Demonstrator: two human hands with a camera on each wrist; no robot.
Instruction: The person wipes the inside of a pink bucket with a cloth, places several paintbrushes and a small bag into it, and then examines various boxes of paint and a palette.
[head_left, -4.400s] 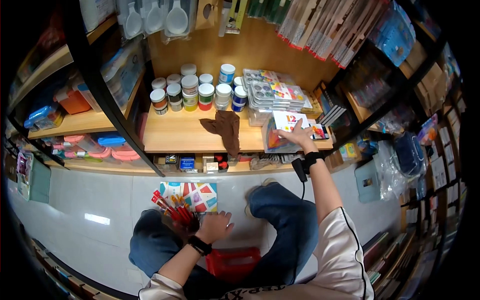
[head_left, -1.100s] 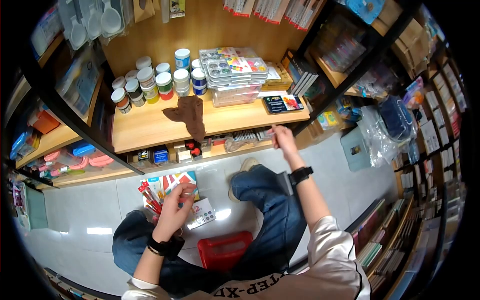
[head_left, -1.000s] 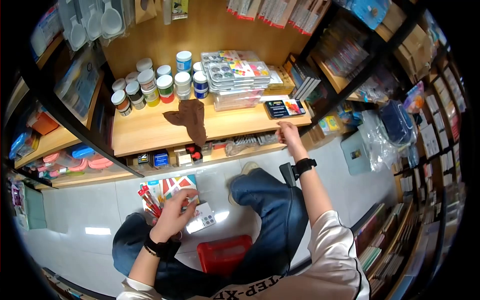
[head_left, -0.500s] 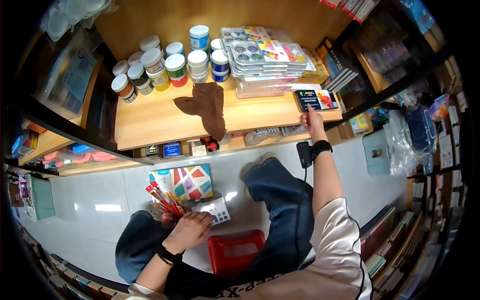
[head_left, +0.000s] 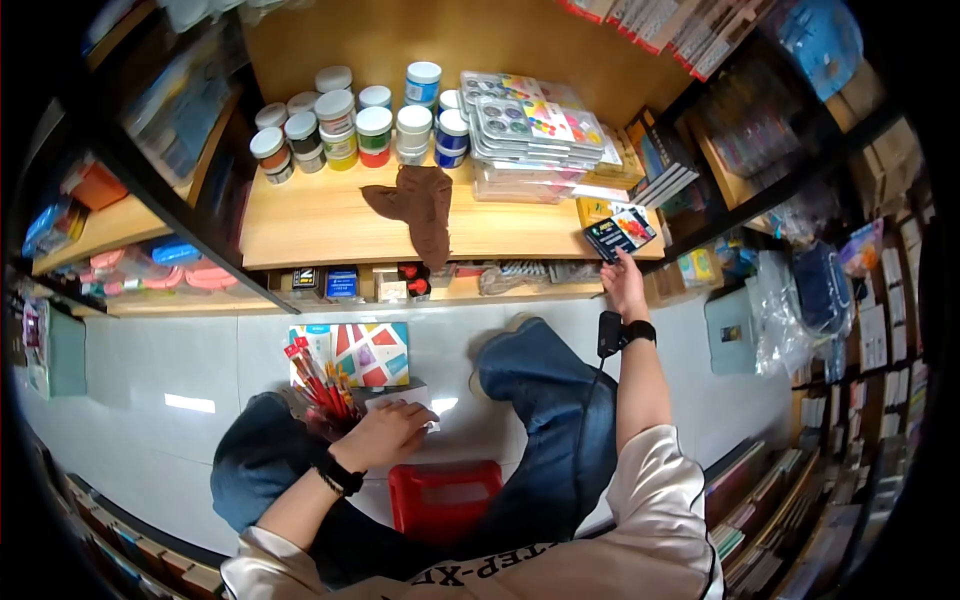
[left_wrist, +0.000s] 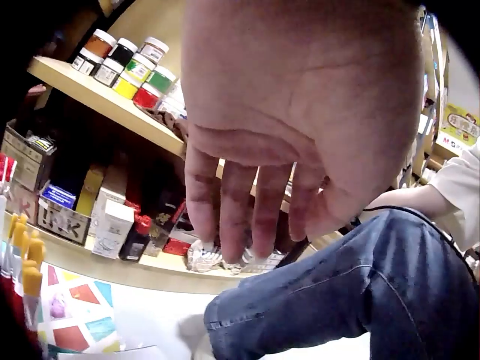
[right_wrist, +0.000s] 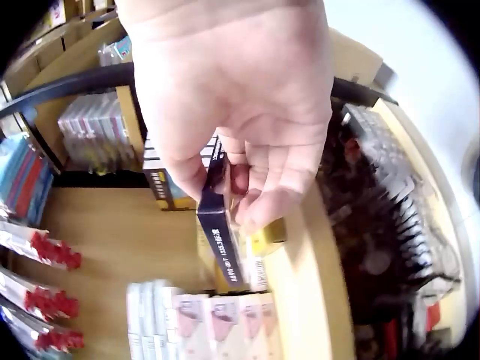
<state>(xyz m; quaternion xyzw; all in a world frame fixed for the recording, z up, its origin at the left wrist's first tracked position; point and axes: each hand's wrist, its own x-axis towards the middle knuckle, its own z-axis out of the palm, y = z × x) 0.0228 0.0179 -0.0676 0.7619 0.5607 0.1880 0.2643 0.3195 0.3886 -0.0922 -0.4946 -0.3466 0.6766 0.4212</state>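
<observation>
Head view, with both wrist views. The right hand [head_left: 625, 285], at right of centre, is clenched on a dark box [head_left: 620, 232]. The right wrist view shows thumb and fingers [right_wrist: 259, 206] pinching one end of the dark box [right_wrist: 221, 232], which is tilted at the front edge of the wooden shelf [head_left: 320, 235], just above a yellow box [right_wrist: 266, 238]. The left hand [head_left: 390, 435], lower centre, lies released on a white pack [head_left: 398, 398] in the lap. Its fingers [left_wrist: 225, 202] hang nearly straight and grasp nothing.

Step in hand, as judged: the dark box is being handled at the shelf edge, and whether it is coming off or going on cannot be told. Held by one end only, it calls for a firm pinch and room beside the yellow box for any further move.

Surroundings:
- red-handled brushes [head_left: 320, 385] beside the left hand
- a patterned box [head_left: 360, 352] on the floor
- paint jars [head_left: 350, 125], stacked palettes [head_left: 530, 125] and a brown cloth [head_left: 420, 205] on the shelf
- a red stool [head_left: 445, 500] at the lower centre

Writing:
- the white print on the dark box's edge is too blurred to read
- a small carton [left_wrist: 64, 221] under the shelf seems to read "INK"
- the shirt [head_left: 490, 570] shows cut-off letters, apparently "TEP-X"
</observation>
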